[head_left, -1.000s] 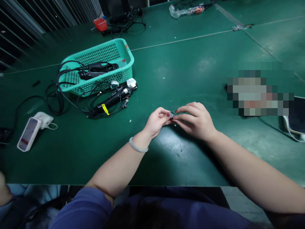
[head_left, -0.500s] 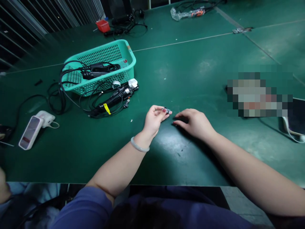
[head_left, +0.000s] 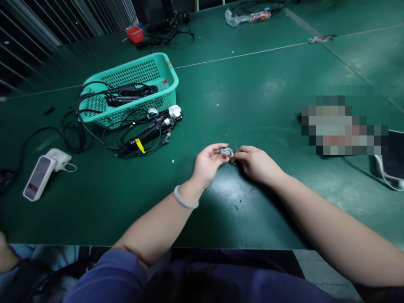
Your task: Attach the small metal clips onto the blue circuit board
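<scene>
Fingers on my left hand (head_left: 205,164) pinch a part (head_left: 226,151), right of the basket (head_left: 166,99). Farther right, my right hand (head_left: 256,163) curls; I can't tell if it's holding.

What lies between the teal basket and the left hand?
Head view: a black corded device with a yellow tag, then green tabletop bearing a white speck.

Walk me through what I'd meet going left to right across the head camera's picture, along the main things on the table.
White-cased phone → turquoise basket → left hand → small grey part at its fingertips → right hand → dark-screened device at the right edge.
</scene>
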A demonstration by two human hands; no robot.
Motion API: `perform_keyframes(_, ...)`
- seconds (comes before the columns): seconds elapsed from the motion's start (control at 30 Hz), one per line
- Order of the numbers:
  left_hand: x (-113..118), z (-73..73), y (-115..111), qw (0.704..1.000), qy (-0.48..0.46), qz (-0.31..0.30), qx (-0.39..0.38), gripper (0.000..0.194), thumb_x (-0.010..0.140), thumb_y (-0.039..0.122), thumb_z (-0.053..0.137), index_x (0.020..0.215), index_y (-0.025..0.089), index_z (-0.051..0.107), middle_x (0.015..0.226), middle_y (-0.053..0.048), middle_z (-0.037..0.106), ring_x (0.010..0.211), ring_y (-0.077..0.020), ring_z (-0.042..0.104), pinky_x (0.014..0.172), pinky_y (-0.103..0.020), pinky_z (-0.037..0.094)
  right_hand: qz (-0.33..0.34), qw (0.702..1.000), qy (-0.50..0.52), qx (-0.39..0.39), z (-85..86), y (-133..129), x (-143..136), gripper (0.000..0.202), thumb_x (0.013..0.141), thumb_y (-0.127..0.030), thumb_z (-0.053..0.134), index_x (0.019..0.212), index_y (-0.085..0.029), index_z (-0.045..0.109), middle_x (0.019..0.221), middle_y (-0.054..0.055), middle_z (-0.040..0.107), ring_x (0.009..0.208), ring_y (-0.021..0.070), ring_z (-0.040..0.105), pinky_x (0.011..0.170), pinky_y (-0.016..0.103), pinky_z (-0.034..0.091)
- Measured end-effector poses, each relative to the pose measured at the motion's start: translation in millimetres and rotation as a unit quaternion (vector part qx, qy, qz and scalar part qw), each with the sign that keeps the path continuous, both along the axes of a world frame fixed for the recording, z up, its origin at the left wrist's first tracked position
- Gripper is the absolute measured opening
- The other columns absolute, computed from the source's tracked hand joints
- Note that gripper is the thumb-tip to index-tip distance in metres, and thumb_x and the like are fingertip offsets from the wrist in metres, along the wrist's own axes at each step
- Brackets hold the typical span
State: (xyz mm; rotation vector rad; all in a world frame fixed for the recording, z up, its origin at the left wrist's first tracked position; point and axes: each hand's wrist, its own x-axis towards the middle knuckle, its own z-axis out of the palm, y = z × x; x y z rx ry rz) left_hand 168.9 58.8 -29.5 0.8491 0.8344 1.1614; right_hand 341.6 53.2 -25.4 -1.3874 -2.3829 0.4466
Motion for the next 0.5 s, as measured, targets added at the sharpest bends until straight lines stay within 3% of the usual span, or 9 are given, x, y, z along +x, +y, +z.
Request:
perform_keyframes(0.07,3,-0.5,-5,0.999,0.001,-0.039,-0.005,0.040,0.055,0.026,0.086,0.089,0.016,0.066,0.083,-0.002,0.070,0.081,-0.0125,0.066,0.085,-0.030,0.051,-0.002,1.000,0.015,-0.003,1.6,-2,-2,0.025,0.086,-0.012,0.046,0.091,-0.016,0.070,0.091,0.010,0.066,0.085,0.0215,0.062,0.078,0.032,0.049)
perform_keyframes(0.17,4,-0.7,-5,0.999,-0.004,-0.040,-0.012,0.041,0.054,0.025,0.086,0.087,0.016,0.065,0.085,-0.003,0.070,0.081,-0.0131,0.067,0.087,-0.033,0.051,0.000,0.999,0.033,-0.009,0.1,-3,-4,0.018,0.086,-0.020,0.053,0.094,-0.014,0.068,0.091,0.010,0.066,0.086,0.0226,0.062,0.080,0.034,0.050)
perform_keyframes(0.3,0,-1.5,0,1.000,-0.003,0.000,-0.009,0.041,0.056,0.026,0.085,0.090,0.016,0.064,0.088,-0.003,0.069,0.082,-0.0132,0.067,0.087,-0.032,0.051,-0.009,0.998,0.070,-0.005,-2.1,-2,-2,0.018,0.083,-0.013,0.053,0.093,-0.017,0.068,0.093,0.008,0.069,0.089,0.0215,0.063,0.082,0.034,0.051)
perform_keyframes(0.43,0,-3.4,2,1.000,0.015,0.023,-0.011,0.038,0.063,0.027,0.081,0.096,0.017,0.063,0.093,-0.005,0.069,0.091,-0.0149,0.067,0.091,-0.033,0.049,-0.106,0.976,0.156,0.111,18.9,-8,-9,0.024,0.086,-0.012,0.046,0.094,-0.019,0.067,0.093,0.008,0.070,0.088,0.0205,0.065,0.082,0.036,0.052)
perform_keyframes(0.5,4,-4.5,2,1.000,0.014,0.018,-0.017,0.039,0.067,0.029,0.078,0.101,0.018,0.062,0.095,-0.006,0.070,0.096,-0.0165,0.067,0.095,-0.034,0.048,-0.089,0.969,0.172,0.150,36.3,-14,-25,0.024,0.087,-0.013,0.046,0.094,-0.021,0.067,0.092,0.007,0.070,0.090,0.0204,0.064,0.082,0.036,0.052)
